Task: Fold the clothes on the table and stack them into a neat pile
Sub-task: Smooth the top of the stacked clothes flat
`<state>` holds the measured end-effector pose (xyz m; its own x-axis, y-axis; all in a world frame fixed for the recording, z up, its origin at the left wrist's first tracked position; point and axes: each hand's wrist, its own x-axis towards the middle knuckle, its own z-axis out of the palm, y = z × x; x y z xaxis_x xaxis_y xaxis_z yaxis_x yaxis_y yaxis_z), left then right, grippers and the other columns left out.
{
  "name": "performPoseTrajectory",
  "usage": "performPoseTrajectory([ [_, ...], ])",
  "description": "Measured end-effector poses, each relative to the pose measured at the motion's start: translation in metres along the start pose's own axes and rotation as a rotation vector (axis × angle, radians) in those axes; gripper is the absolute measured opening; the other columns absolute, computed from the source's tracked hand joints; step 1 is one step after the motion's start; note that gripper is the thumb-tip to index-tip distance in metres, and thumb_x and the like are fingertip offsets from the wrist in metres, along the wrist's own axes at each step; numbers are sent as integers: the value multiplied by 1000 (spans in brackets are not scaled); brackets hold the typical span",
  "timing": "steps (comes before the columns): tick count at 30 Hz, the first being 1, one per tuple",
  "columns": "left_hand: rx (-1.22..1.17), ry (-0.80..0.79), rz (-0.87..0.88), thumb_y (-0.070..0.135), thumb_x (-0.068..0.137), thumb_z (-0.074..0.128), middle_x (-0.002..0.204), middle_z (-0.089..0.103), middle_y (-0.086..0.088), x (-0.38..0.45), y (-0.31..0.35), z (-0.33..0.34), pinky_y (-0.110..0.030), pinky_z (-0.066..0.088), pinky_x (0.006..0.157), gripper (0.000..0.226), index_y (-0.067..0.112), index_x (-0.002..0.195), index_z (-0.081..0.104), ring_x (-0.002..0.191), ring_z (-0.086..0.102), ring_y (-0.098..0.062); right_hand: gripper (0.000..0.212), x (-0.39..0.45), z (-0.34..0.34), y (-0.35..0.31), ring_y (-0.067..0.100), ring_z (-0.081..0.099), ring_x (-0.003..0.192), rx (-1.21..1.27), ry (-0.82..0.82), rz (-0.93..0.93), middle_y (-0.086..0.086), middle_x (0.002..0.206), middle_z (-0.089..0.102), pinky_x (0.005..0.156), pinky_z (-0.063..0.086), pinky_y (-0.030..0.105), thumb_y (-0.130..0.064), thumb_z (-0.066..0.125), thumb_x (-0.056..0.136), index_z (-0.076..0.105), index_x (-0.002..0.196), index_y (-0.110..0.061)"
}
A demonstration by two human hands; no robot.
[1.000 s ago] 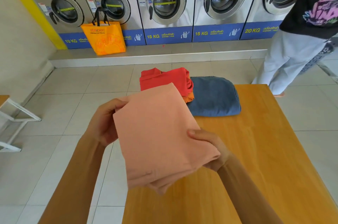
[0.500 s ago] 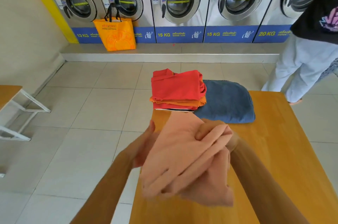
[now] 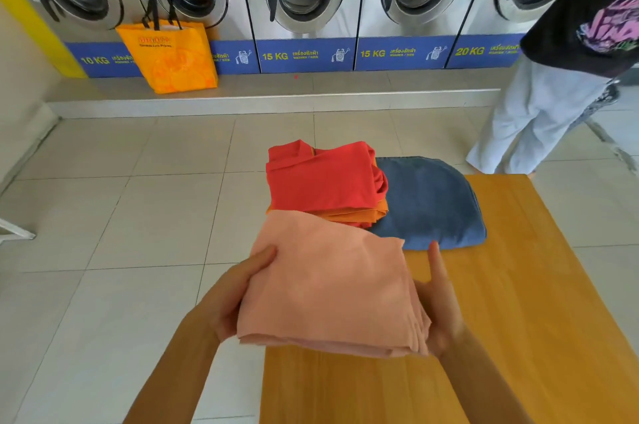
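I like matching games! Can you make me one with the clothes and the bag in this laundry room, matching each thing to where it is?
Things:
1. peach cloth
2. red shirt
3. blue jeans
4. orange bag

Places:
A. on the ledge in front of the washing machines
B. held between the left hand and the right hand
C. on top of the folded pile
D. folded on the table, right of the pile

Pairs: 1-B, 2-C, 3-D, 4-A
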<state>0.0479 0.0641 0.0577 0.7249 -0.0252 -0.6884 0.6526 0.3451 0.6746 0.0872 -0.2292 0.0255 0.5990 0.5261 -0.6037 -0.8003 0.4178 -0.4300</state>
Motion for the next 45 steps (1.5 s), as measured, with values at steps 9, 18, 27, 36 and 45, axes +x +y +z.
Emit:
performPoseTrajectory([
  [9, 207, 82, 234, 54, 93, 52, 104, 78, -6, 49, 66, -7, -37, 54, 79, 48, 15, 116, 69, 94, 75, -22, 42, 65, 43, -84, 29, 72, 108, -650, 238, -344, 10, 116, 75, 86, 57, 40, -17, 75, 87, 64, 127, -10],
  [18, 270, 118, 434, 55, 95, 54, 111, 75, -4, 153, 142, -2, -41, 58, 86, 49, 15, 121, 66, 100, 71, -22, 27, 147, 74, -196, 20, 68, 84, -892, 446, -555, 7, 94, 74, 71, 55, 35, -34, 73, 90, 73, 103, -11],
  [27, 985, 675, 869, 26, 95, 47, 142, 52, -12, 215, 89, 7, -45, 46, 104, 46, 11, 139, 47, 128, 49, -31, 28, 192, 72, -139, 26, 58, 121, -1603, 827, -845, 2, 129, 65, 99, 49, 46, -19, 53, 96, 67, 120, -19],
  [36, 1649, 348, 802, 62, 96, 0, 166, -14, 1, 267, 67, 3, -60, -3, 120, 76, 19, 159, -3, 153, -15, -20, 66, 230, 33, -110, 19, -7, 156, -2079, 600, -363, -3, 170, -5, 122, 2, 61, -55, 13, 103, 5, 161, -25],
  [45, 1827, 273, 1039, 48, 101, 24, 161, 29, -13, 249, 71, 38, -48, -12, 118, 68, 6, 154, 31, 150, 20, -33, 51, 240, 84, -127, 25, 10, 156, -2067, 525, -681, 4, 167, 18, 122, 22, 52, -34, 23, 106, 30, 155, -20],
])
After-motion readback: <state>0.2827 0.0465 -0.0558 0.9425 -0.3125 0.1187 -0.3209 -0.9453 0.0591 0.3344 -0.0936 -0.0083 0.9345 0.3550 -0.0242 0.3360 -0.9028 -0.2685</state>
